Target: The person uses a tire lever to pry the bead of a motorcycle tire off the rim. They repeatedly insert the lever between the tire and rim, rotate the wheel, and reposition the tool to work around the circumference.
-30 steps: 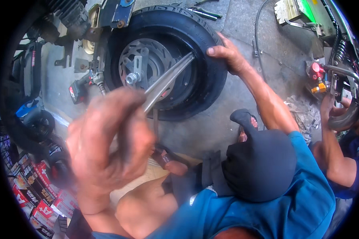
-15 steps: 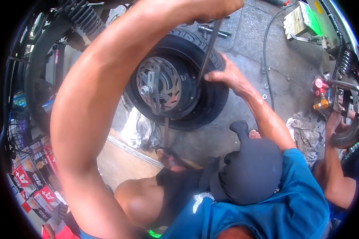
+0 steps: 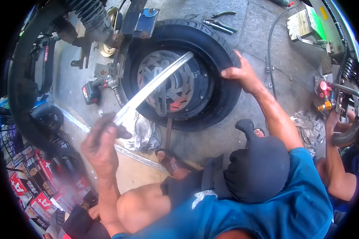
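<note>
The left hand (image 3: 101,145) is closing its fingers around the near end of a long silver tyre lever (image 3: 155,85), though motion is blurring the grip. The right hand (image 3: 243,75), half open, is holding the tyre (image 3: 223,97) by its outer edge, thumb pressing on the sidewall. Half a second ago the left arm was reaching high over the wheel with the lever standing steeply; now the hand is sitting low, left of the wheel, and the lever is slanting across the slotted brake disc (image 3: 183,89), its far tip lying near the tyre's inner edge. That swing is suggesting prying at the bead. A second dark bar (image 3: 168,133) is projecting from the wheel's lower edge. Beyond, a grey rag (image 3: 143,131), a cordless power tool (image 3: 92,91) and pliers (image 3: 224,13) are lying on the floor.
</note>
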`<state>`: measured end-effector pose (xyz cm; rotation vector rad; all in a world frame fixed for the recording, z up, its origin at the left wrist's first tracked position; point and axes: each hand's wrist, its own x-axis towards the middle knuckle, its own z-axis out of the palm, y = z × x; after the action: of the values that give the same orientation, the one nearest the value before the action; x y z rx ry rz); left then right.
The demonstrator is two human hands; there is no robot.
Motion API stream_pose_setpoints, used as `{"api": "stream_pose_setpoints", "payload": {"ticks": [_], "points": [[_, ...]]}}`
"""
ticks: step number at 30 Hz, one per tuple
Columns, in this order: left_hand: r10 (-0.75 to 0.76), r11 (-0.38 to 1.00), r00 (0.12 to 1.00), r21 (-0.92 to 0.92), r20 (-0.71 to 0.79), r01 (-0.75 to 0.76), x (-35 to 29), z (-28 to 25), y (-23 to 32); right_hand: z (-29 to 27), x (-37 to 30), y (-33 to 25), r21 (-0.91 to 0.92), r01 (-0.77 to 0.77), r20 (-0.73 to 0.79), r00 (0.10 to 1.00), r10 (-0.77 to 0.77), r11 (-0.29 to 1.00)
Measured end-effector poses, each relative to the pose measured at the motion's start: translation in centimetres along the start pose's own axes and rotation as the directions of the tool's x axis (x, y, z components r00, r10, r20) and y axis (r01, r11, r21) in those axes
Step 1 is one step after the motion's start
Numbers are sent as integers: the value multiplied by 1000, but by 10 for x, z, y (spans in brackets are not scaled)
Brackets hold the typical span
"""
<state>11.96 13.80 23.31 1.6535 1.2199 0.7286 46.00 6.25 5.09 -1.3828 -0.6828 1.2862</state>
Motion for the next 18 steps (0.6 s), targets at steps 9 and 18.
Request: {"api": "stream_pose_setpoints", "payload": {"ticks": [9,18], "points": [[143,829,956,497,256,-257,12,14,-27,-2,0,1,60,-20,-8,1000,20,998],[212,866,974,446,82,-226,-26,43,-84,-1,1,2,79,11,-1,1000,-11,997]]}}
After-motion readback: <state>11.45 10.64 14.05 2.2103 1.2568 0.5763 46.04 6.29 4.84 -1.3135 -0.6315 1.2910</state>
